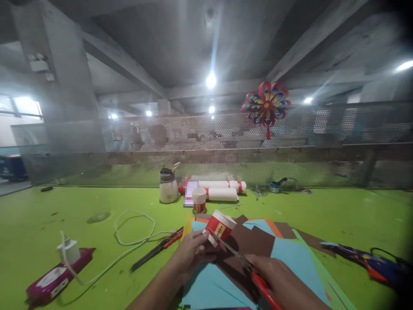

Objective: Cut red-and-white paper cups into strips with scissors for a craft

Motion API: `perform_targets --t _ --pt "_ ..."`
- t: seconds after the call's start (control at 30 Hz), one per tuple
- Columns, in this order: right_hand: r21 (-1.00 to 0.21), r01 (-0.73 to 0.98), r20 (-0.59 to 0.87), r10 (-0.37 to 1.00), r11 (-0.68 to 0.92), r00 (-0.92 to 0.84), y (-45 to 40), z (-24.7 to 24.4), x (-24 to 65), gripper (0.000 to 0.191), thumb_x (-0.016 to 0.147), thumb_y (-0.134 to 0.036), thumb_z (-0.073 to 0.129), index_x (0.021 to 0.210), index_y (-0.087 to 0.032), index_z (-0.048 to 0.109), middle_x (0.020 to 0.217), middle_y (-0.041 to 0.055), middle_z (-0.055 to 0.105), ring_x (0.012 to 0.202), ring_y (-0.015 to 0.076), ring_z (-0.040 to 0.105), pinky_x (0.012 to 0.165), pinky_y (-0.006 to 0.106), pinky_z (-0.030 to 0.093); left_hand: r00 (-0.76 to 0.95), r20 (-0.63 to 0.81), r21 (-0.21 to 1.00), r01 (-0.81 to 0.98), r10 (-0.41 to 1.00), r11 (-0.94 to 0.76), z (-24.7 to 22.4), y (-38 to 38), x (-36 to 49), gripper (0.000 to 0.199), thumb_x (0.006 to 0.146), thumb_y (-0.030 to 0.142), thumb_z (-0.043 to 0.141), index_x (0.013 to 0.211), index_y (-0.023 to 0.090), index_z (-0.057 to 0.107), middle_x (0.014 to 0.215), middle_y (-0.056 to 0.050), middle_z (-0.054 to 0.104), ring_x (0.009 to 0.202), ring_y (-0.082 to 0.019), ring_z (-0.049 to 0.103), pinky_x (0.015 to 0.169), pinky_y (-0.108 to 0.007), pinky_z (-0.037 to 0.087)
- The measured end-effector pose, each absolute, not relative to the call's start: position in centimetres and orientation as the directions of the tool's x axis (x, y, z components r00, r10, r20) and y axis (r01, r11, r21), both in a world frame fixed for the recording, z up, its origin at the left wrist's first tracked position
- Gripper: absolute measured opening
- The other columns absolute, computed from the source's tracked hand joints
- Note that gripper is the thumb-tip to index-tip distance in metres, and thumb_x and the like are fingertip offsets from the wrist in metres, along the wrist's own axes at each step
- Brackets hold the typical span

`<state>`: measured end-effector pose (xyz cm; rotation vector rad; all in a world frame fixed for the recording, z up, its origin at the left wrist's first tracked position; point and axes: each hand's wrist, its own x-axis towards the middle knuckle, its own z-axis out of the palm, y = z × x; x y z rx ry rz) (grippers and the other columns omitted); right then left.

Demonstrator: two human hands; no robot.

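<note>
My left hand (194, 248) grips a red and white paper cup (225, 224), tilted on its side above a heap of coloured paper. A ring shows on one of its fingers. In my right hand (269, 271) is a pair of red-handled scissors (238, 255), its blades pointing up and left to the cup's wall. Whether the blades have cut into the cup I cannot tell. Beneath both hands lie brown paper (258, 241) and light blue paper (295, 258). Another paper cup (199, 200) stands upright just behind, partly in front of a phone (190, 191).
White rolls (222, 194) and a grey-white pot (168, 187) stand along the mesh partition (129, 170). At left, a purple power strip (58, 277) carries a charger with a looping white cable (118, 254). A black and orange tool (158, 249) lies nearby. A dark blue tool (364, 260) rests at right.
</note>
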<state>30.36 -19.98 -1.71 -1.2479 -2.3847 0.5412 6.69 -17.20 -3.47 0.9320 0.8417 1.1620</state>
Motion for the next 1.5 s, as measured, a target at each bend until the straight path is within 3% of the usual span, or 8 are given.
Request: perform_targets --t 0.6,0.77,0.97,1.5 --pt "-0.476 0.712 0.159 0.847 0.515 -0.506 -19.7 -2.1 30.4 0.019 0.080 -0.017 0.046 0.083 -0.022 0.064 0.080 0.0024 0.071 0.073 0.0200 0.063 0.062 0.025 0.036 0.213 -0.062 0.924 -0.356 0.975 0.137 -3.6 -16.9 6.4 0.029 0.081 0.034 0.064 0.099 0.012 0.067 0.102 -0.017 0.071 0.088 -0.025 0.067 0.078 -0.040 0.052" --pt "-0.462 0.728 0.126 0.850 0.506 -0.511 -20.4 -1.3 30.6 0.023 0.082 -0.019 0.045 0.091 -0.022 0.066 0.086 0.0047 0.071 0.079 0.0221 0.063 0.068 0.027 0.039 0.173 -0.050 0.922 -0.371 0.984 0.112 -3.5 -17.0 6.7 0.025 0.077 0.031 0.069 0.093 0.012 0.068 0.090 -0.014 0.072 0.081 -0.023 0.067 0.073 -0.038 0.054" --pt "-0.417 0.753 0.102 0.850 0.508 -0.517 -20.5 -1.0 30.7 0.028 0.087 -0.019 0.043 0.104 -0.022 0.064 0.100 0.0089 0.069 0.093 0.0244 0.061 0.078 0.030 0.039 0.162 -0.092 0.909 -0.389 0.982 0.149 -3.4 -16.9 6.6 0.026 0.075 0.027 0.071 0.095 0.012 0.067 0.090 -0.014 0.072 0.080 -0.024 0.068 0.073 -0.039 0.054" --pt "-0.332 0.793 0.078 0.852 0.511 -0.517 -20.3 -2.0 30.5 0.040 0.090 -0.019 0.041 0.128 -0.020 0.052 0.104 0.0110 0.060 0.095 0.0254 0.055 0.079 0.034 0.040 0.190 -0.114 0.899 -0.397 0.975 0.183 -3.4 -17.0 6.6 0.022 0.080 0.030 0.065 0.093 0.012 0.067 0.093 -0.013 0.072 0.083 -0.023 0.068 0.078 -0.038 0.053"
